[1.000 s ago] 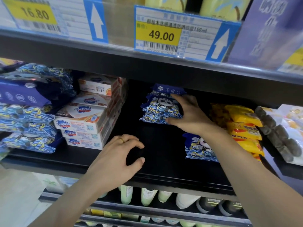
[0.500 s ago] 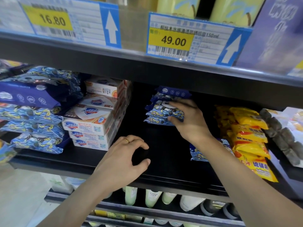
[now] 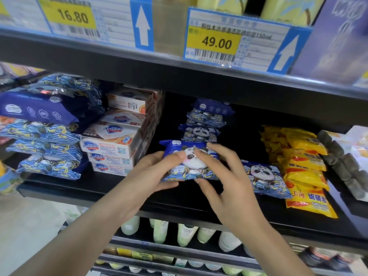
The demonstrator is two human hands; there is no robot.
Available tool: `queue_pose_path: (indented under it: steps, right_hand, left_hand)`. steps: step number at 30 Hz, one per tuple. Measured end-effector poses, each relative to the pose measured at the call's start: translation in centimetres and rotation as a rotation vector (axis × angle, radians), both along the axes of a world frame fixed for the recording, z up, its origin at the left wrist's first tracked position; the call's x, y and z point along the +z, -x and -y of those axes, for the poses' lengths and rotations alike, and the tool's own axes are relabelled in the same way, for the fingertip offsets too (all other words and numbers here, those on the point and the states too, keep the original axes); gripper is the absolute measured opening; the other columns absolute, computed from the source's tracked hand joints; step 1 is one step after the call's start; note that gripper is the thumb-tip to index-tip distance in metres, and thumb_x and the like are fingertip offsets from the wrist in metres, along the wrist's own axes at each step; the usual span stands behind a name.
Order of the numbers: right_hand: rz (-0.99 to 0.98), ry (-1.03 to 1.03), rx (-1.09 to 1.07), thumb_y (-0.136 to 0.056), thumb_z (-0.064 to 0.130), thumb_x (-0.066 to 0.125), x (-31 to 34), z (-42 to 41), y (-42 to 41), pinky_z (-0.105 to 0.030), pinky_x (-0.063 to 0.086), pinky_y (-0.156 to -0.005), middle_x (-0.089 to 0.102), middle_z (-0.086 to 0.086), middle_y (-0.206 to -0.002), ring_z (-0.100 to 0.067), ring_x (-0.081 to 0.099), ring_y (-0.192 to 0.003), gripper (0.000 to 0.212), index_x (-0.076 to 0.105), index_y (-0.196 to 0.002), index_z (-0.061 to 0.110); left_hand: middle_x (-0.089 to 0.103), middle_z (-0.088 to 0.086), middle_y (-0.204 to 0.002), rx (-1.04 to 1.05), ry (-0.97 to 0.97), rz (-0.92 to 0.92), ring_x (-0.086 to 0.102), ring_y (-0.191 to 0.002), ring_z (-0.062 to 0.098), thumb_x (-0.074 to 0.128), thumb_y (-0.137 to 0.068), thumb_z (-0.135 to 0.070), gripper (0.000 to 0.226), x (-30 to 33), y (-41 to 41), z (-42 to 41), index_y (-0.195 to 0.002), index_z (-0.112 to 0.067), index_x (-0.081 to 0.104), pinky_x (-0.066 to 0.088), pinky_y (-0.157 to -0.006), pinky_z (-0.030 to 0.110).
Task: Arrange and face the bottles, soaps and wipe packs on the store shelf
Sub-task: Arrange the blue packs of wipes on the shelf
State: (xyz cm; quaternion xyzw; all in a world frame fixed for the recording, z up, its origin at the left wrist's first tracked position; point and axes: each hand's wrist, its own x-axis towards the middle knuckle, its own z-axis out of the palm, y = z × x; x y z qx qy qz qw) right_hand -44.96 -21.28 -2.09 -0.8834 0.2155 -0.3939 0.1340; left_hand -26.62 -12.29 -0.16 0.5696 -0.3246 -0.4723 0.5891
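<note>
Black store shelf point(image 3: 111, 188) spans the frame, its bare dark deck showing front centre. Left end: a big stack of blue wipe packs point(image 3: 45, 144), just beside it the stacked white soap boxes point(image 3: 115, 144). Right end: a row of yellow soap packs point(image 3: 304, 168), grey-and-white packs point(image 3: 342, 164) beyond them at the edge. Shelf below holds pale green bottles point(image 3: 185, 234). Price tags 16.80 point(image 3: 73, 15) and 49.00 point(image 3: 217, 42) clipped on the rail above.

Mid shelf, at the back: small rear stack of panda wipe packs point(image 3: 205, 120), shorter than half a second ago, one pack gone from it. Another panda pack point(image 3: 264, 180) lies flat on the deck to the right, near the yellow packs.

Change: the held panda wipe pack point(image 3: 191, 162) is now forward of the rear stack, front face tilted up toward the camera, over the shelf's middle. Earlier the right hand was reaching into the stack and the left hand rested curled on the deck near the front edge, gripping nothing.

Left hand point(image 3: 153, 176) now grips the pack's left end, thumb on its face, fingers under. Right hand point(image 3: 225, 182) pinches the right end, fingertips point(image 3: 201, 154) on the panda face, thumb below the bottom edge.
</note>
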Motion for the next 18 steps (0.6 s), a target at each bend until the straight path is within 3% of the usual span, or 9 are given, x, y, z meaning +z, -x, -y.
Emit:
queue_pose_path:
  steps: [3,7,11,15,18]
  right_hand:
    - [-0.004,-0.008,0.004,-0.087,0.012,0.080,-0.2,-0.9,0.3,-0.039,0.044,-0.112,0.041,0.005,-0.151,-0.018,0.045,-0.138,0.070,0.051,-0.149,0.028]
    - [-0.022,-0.159,-0.021,-0.081,0.020,0.086,0.3,-1.3,1.2,-0.015,0.042,-0.107,0.025,0.014,-0.157,-0.009,0.040,-0.142,0.103,0.023,-0.161,0.038]
    - [-0.072,-0.434,-0.014,-0.078,0.036,0.088,1.1,-1.0,2.1,-0.021,0.052,-0.095,0.020,0.031,-0.150,-0.001,0.049,-0.128,0.114,0.008,-0.156,0.058]
    - [-0.053,-0.757,0.008,-0.071,0.069,0.076,3.6,-0.2,2.3,-0.032,0.060,-0.089,0.045,0.028,-0.141,-0.001,0.062,-0.114,0.093,0.027,-0.150,0.059]
    - [0.082,-1.067,0.014,-0.073,0.069,0.068,5.0,-0.1,1.8,-0.044,0.064,-0.079,0.069,0.011,-0.124,-0.014,0.072,-0.101,0.074,0.052,-0.140,0.044]
  left_hand:
    - [0.080,0.001,-0.107,-0.027,-0.041,0.058,0.076,-0.102,0.016,0.070,-0.093,-0.027,0.024,0.5,0.4,-0.3,-0.117,-0.022,0.072,0.057,-0.098,0.039]
    - [0.080,0.000,-0.106,-0.018,-0.045,0.118,0.076,-0.101,0.017,0.071,-0.093,-0.017,0.023,0.3,0.6,-0.7,-0.116,-0.020,0.072,0.053,-0.104,0.039]
    - [0.080,-0.001,-0.107,0.005,-0.039,0.132,0.076,-0.102,0.017,0.071,-0.093,-0.014,0.025,0.2,0.4,-1.0,-0.117,-0.021,0.071,0.050,-0.107,0.042]
    - [0.080,-0.001,-0.108,0.042,-0.002,0.155,0.075,-0.104,0.017,0.074,-0.090,-0.011,0.031,0.0,0.1,-1.3,-0.118,-0.023,0.070,0.050,-0.108,0.042]
    - [0.079,-0.001,-0.108,0.061,0.048,0.153,0.074,-0.105,0.018,0.075,-0.088,-0.005,0.037,-0.1,0.0,-1.3,-0.119,-0.024,0.068,0.051,-0.106,0.042]
